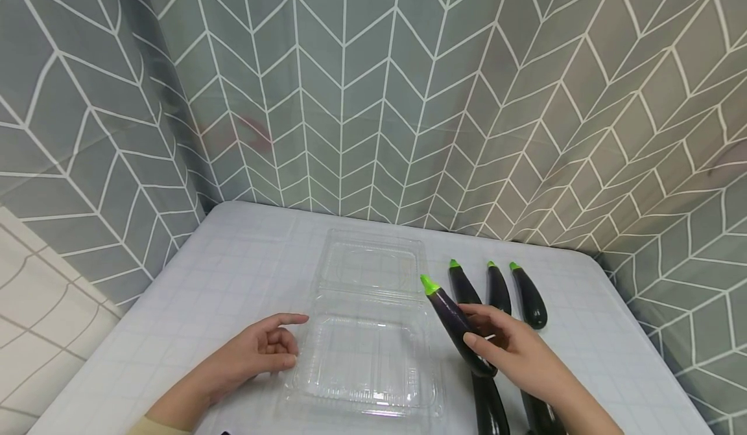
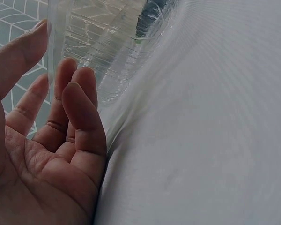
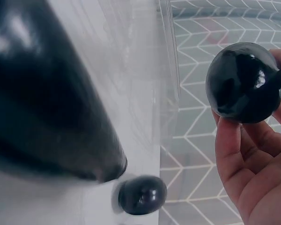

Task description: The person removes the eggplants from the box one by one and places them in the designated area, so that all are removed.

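Note:
My right hand grips a dark purple eggplant with a bright green stem end. It is raised at a slant by the right side of an open clear plastic clamshell box. In the right wrist view the rounded end of this eggplant faces the camera, fingers around it. My left hand is beside the box's left edge, holding nothing, its fingers loosely bent. In the left wrist view the fingertips of that hand are close to the clear wall; whether they touch it, I cannot tell.
Behind the right hand lie several more eggplants, and others lie nearer the front, such as one eggplant below the held one. The box's lid lies folded back on the white-covered table. A grey patterned curtain surrounds the table.

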{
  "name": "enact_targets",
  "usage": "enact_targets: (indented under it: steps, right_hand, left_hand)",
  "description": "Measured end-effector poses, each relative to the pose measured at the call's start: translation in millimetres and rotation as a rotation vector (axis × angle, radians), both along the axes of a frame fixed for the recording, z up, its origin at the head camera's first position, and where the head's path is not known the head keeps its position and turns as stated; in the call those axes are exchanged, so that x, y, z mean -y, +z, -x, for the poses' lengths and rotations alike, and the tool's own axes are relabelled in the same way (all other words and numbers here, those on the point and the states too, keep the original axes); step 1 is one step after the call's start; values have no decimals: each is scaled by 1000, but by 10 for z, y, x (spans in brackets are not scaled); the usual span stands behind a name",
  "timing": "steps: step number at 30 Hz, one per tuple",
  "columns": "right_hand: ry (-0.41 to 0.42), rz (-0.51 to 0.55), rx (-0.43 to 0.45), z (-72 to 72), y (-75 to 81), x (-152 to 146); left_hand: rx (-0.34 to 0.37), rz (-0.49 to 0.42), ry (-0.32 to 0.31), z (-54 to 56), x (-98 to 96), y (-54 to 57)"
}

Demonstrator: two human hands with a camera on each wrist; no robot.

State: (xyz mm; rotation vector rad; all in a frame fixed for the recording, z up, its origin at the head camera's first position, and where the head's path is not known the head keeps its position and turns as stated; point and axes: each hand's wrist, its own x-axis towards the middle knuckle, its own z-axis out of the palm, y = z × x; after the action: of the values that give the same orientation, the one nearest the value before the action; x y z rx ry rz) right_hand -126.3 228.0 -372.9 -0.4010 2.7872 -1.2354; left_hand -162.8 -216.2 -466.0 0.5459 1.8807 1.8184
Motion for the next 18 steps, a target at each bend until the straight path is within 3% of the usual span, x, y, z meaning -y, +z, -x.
enact_targets:
  steps: [18]
  right_hand:
    - [-173, -31, 47, -114, 23, -286]
  left_hand:
    - [6, 0, 2, -4, -8, 10]
